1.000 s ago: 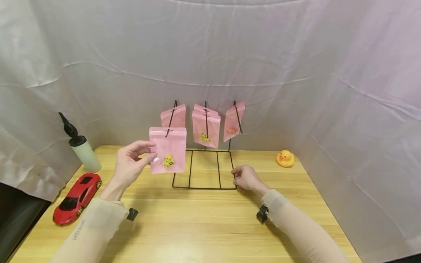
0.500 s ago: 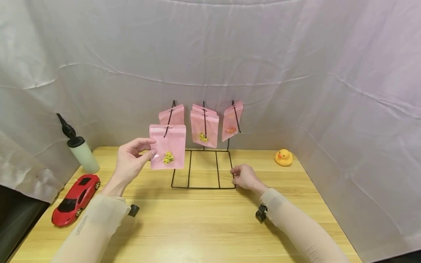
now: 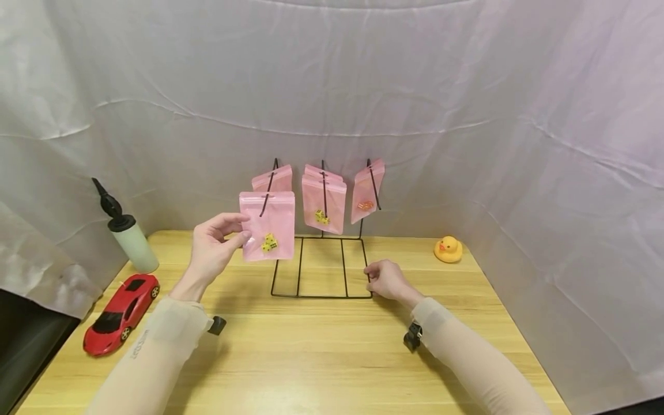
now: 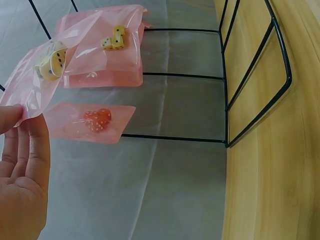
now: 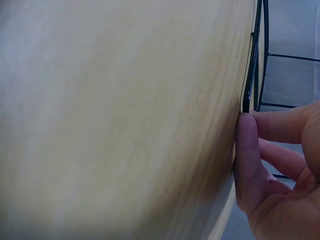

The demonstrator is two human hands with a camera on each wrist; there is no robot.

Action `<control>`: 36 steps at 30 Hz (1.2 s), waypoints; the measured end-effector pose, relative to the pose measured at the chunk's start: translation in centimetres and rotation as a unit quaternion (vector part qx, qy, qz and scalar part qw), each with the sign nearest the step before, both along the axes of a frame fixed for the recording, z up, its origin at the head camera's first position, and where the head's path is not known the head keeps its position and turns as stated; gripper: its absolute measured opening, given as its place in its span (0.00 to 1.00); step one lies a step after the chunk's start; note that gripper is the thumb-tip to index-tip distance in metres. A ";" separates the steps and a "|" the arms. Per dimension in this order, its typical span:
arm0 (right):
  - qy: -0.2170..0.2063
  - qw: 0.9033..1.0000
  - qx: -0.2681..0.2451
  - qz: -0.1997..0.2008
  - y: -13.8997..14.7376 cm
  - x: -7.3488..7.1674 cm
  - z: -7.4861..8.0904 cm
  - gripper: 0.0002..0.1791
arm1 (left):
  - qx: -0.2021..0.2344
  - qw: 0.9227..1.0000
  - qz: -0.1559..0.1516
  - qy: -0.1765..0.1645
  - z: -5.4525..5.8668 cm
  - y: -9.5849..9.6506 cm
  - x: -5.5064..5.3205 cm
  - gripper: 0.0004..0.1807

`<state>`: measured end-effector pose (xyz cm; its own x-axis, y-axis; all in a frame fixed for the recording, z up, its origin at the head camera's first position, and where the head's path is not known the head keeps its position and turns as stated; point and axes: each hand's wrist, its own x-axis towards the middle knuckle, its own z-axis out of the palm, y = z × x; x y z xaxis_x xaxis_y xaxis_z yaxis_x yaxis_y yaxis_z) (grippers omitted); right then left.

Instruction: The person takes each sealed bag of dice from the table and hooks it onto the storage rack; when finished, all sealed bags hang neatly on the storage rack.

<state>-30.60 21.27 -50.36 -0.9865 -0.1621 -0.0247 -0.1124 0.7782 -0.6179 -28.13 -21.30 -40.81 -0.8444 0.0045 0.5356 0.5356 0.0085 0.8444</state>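
Note:
My left hand [image 3: 215,245] pinches the left edge of a pink zip bag [image 3: 280,222] with yellow dice [image 3: 269,243] in it. The left hook of a black wire rack [image 3: 321,297] appears to pass through the bag's hang hole, its tip lying in front of the bag. Behind it on that hook hangs another pink bag [image 3: 275,178]. Pink bags [image 3: 334,199] hang on the middle hook, the front one with yellow dice; a bag [image 3: 363,190] with orange-red dice hangs on the right. My right hand [image 3: 388,280] pinches the rack's base wire at its right front corner [image 5: 246,100].
A red toy car [image 3: 121,314] and a pale green hand pump [image 3: 134,248] with a black nozzle stand at the left. A yellow rubber duck [image 3: 448,249] sits at the right back. Grey cloth [image 3: 321,75] encloses the wooden table [image 3: 311,357].
My left hand has moved the pink bag up and slightly right, farther back along the left hook. The right hand keeps its hold on the rack.

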 end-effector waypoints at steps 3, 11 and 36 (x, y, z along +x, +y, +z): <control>0.001 1.000 0.008 -0.002 0.0 -0.1 -0.1 0.23 | 0.003 1.000 0.004 -0.001 0.0 0.0 -0.3 0.16; -0.008 1.000 0.012 -0.009 -0.1 -0.1 0.0 0.23 | 0.005 1.000 0.010 -0.006 0.2 0.1 -1.0 0.16; -0.015 1.000 -0.002 -0.016 0.0 -0.2 -0.2 0.23 | 0.016 0.998 0.054 -0.006 0.4 1.2 -2.8 0.16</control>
<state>-30.77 21.26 -50.53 -0.9898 -0.1314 -0.0543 -0.0690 0.7783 -0.6241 -30.94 -20.08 -40.41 -0.8453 -0.1047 0.5239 0.5230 0.0382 0.8515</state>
